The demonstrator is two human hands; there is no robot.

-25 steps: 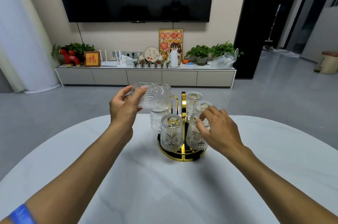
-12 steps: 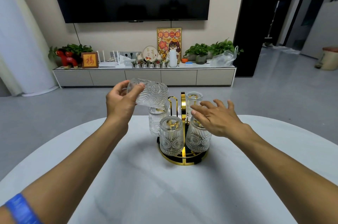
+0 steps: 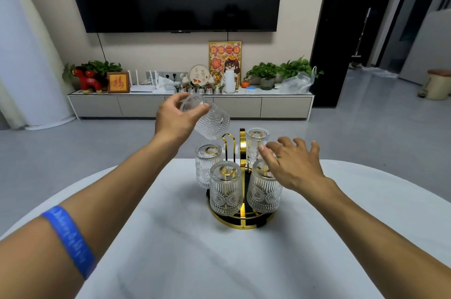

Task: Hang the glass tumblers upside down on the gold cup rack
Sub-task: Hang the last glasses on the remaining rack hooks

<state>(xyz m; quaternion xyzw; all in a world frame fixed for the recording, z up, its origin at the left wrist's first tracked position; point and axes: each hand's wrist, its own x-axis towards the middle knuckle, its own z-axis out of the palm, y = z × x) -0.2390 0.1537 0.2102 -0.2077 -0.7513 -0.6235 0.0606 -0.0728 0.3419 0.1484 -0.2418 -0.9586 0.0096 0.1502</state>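
The glass tumbler (image 3: 210, 119) is in the air above the far left of the gold cup rack (image 3: 241, 211), tilted with its open mouth down and to the right, near the one bare gold hook (image 3: 229, 142). The left hand (image 3: 177, 119) is clamped on its closed base end, thumb on the near side and fingers curled over the top. The glass looks thick, stiff and pressed with ribs and round medallions, so it should be fairly heavy for its size, hard and brittle; the embossing gives some purchase, but smooth glass can slip, and a knock against metal or a neighbour could chip it. Holding by the base leaves the mouth free to go over the hook, which seems the right place to grip.

Rightward, four tumblers already hang upside down on the rack: one at far left (image 3: 207, 167), one at near centre (image 3: 226, 191), one at far right (image 3: 256, 145) and one at near right (image 3: 264, 189). The rack is shiny gold wire with a tall centre handle and a round dark base rimmed in gold, on a pale, smooth, marble-look table (image 3: 170, 250).

The right hand (image 3: 292, 164) hovers over the near right tumbler, fingers spread and holding nothing; whether it touches the glass I cannot tell.
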